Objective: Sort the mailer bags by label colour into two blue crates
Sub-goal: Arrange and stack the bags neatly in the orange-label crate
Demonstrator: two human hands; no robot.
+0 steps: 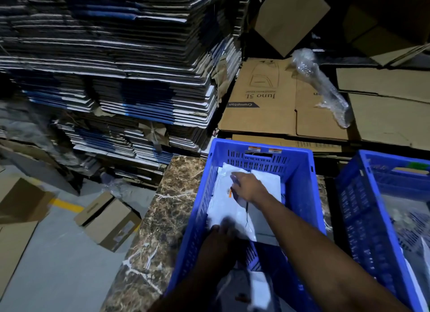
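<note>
Two hands, both inside one crate. Left hand, lower centre of the frame, dark and motion-blurred, at the near edge of a white mailer; whether holding or only touching, cannot tell. Right hand, just beyond, palm down on the same pile, fingers fairly straight and spread, pressing flat, curled round nothing visible.

Two blue crates, rigid plastic with slotted, perforated walls. Centre crate rectangular, with two small orange-and-white stickers on the far rim. Inside it at least three flat mailers, smooth white plastic, overlapping in a loose stack; on the top mailer a small orange mark beside the right hand. Second crate at the right edge of the frame, just beside the first, cut off by the frame, holding pale, crinkled plastic bags, count unclear.

Under the crates, a counter, polished brown marble with white veins.

Lower left, grey floor with one yellow line, and three or so cardboard boxes, plain brown, square-edged, tipped at angles.

Further off, upper left of the frame, tall stacks of flattened cartons, layered edges white, grey and blue, corrugated and frayed at the corners.

Upper right, flat brown cardboard sheets, one printed "Juno 5L" upside down. Across them one roll of clear bubble wrap, crumpled and glossy, lying diagonally.
</note>
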